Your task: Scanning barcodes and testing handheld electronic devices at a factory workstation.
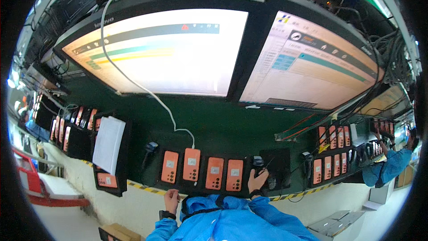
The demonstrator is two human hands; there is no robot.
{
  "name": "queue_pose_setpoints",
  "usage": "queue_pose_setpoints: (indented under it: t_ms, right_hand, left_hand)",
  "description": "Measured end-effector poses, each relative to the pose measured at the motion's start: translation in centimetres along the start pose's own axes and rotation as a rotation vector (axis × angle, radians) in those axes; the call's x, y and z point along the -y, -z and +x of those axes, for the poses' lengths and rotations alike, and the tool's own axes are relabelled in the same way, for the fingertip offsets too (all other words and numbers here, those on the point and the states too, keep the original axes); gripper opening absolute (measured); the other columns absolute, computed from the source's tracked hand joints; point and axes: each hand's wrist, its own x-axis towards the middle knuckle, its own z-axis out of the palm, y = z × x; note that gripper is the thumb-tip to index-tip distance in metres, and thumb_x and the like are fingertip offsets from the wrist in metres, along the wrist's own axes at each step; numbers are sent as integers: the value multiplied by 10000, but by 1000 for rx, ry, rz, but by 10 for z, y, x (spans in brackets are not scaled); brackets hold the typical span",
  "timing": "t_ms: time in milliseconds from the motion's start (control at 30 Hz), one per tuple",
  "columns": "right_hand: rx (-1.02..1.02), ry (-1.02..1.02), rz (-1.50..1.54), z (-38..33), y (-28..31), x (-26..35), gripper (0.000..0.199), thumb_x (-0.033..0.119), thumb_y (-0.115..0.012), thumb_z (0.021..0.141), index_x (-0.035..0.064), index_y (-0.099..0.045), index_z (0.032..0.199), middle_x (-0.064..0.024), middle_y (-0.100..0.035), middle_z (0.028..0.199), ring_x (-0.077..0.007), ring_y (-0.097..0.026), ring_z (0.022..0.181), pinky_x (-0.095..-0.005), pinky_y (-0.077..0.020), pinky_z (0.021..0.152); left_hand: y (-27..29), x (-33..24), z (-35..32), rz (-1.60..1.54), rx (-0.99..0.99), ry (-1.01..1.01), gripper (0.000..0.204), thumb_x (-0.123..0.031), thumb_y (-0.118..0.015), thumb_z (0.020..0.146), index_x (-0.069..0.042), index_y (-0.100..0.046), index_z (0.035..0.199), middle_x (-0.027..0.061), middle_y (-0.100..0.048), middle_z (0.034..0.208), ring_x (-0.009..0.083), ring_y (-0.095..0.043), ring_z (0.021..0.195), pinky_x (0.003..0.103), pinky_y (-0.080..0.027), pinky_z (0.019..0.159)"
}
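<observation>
Several orange smartphones lie backs up in a black tray at the desk's front edge: a left phone (pixel 170 166), a raised second phone (pixel 192 160), a third phone (pixel 214 172) and a right phone (pixel 234 175). A white cable (pixel 166 106) runs down over the screen into the second phone's top end. My right hand (pixel 257 181) is closed round a black handheld scanner (pixel 257 161), just right of the phones. Below the left phone, at the desk edge, my left hand (pixel 171 200) has its fingers curled together; what they hold, if anything, is too small to make out.
Two monitors, a left monitor (pixel 178 58) and a right monitor (pixel 307 67), stand behind. Another scanner (pixel 150 148) lies left of the phones, beside white papers (pixel 109 140). A mouse (pixel 272 182) sits by my right hand. Right are more phones (pixel 330 168) and a blue-sleeved person (pixel 388 167).
</observation>
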Motion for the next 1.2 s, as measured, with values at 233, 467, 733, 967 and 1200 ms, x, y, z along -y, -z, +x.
queue_pose_setpoints:
  t_ms: [233,467,733,967,1200]
  right_hand:
    - [416,-363,167,23,-12,-18,534,256,-735,730,-19,-462,1096,-132,-573,841,-271,-596,718,-385,-462,633]
    - [512,-432,750,-8,28,31,234,36,-680,771,54,-477,885,-30,-569,747,-112,-561,607,-265,-453,523]
    - [600,-199,434,-82,-1,12,294,105,-711,766,25,-507,963,-26,-567,767,-102,-544,614,-254,-441,525]
    - [814,-434,674,-84,22,74,340,92,-705,787,30,-472,1026,-27,-570,750,-118,-549,581,-251,-448,505]
    - [744,-455,760,-90,9,42,307,72,-680,788,48,-519,1048,-34,-589,743,-124,-550,545,-270,-449,467]
  left_hand:
    - [-36,-30,31,56,284,-122,96,-77,-552,873,-18,-603,929,41,-598,667,99,-562,586,237,-447,510]
    - [-92,-44,59,550,670,-395,373,-245,-585,838,-71,-532,1164,130,-663,912,295,-642,843,388,-504,752]
    - [-121,-50,52,1040,715,-329,856,-292,-563,785,4,-88,1432,294,-635,886,443,-633,798,532,-488,739]
    - [-121,-42,64,1090,765,-323,879,-327,-559,772,32,-96,1427,286,-640,865,447,-631,794,526,-496,736]
    - [-122,-35,65,1058,726,-448,886,-349,-573,803,-26,-57,1447,246,-644,820,404,-635,725,515,-496,631]
